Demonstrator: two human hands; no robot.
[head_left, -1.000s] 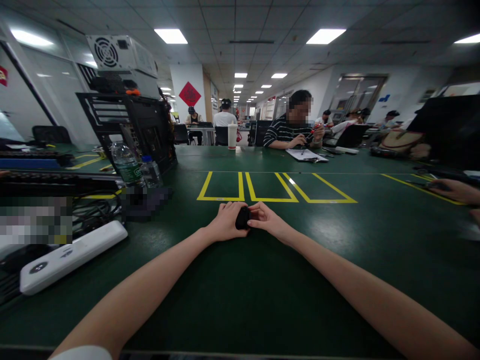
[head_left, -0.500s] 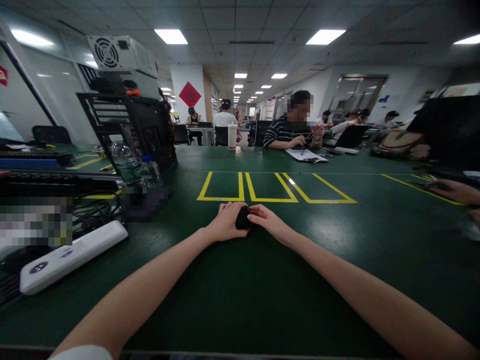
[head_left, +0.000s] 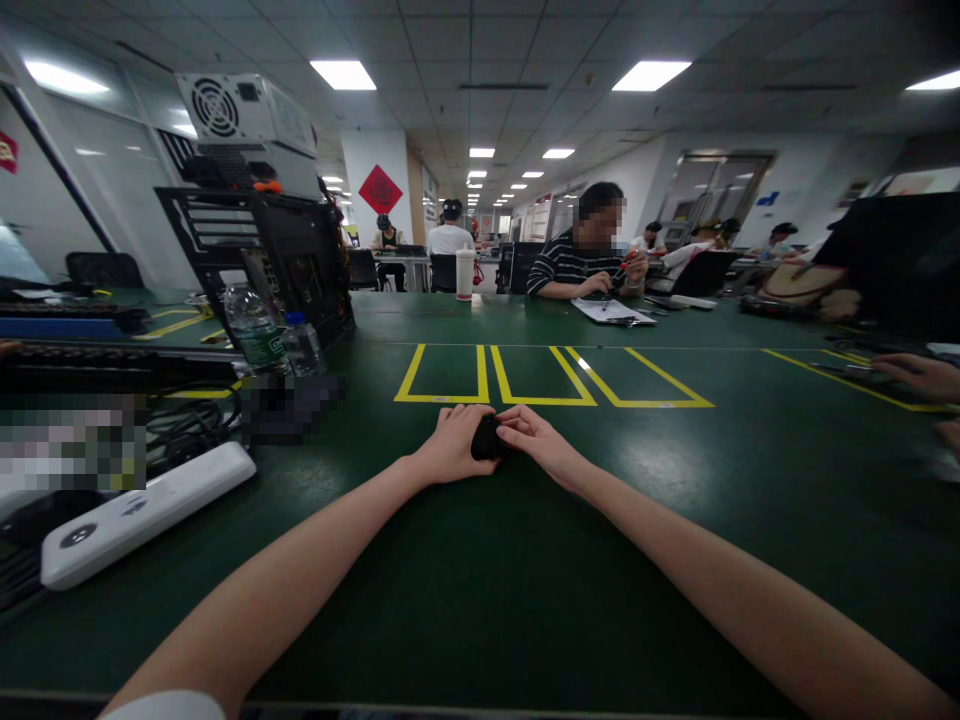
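Black object: a small dark thing (head_left: 486,438) lies between the two hands, on the near side of the yellow tape (head_left: 551,403) and outside all three taped outlines; its kind, and whether it rests on the table (head_left: 525,590) or is held just above it, cannot be told.
Left hand: the hand (head_left: 451,443) is curled around the object's left side, fingers over the top and thumb low on the near side, just short of the tape.
Right hand: the hand (head_left: 537,441) has its fingers drawn narrow, their tips meeting the object's right side, also on the near side of the tape.
Handling: judged to be under way, the object being in the left hand's grasp with the right fingertips at it; no finished result shows, and what remains cannot be told, since the hands cover most of the object.
Left of the tape: a water bottle (head_left: 255,322), a smaller blue-capped bottle (head_left: 302,350), a computer case (head_left: 300,250) and, nearer, a white power strip (head_left: 150,515).
Beyond the tape: a pale cup (head_left: 465,275), and papers (head_left: 609,311) before a seated person in a striped top (head_left: 553,266).
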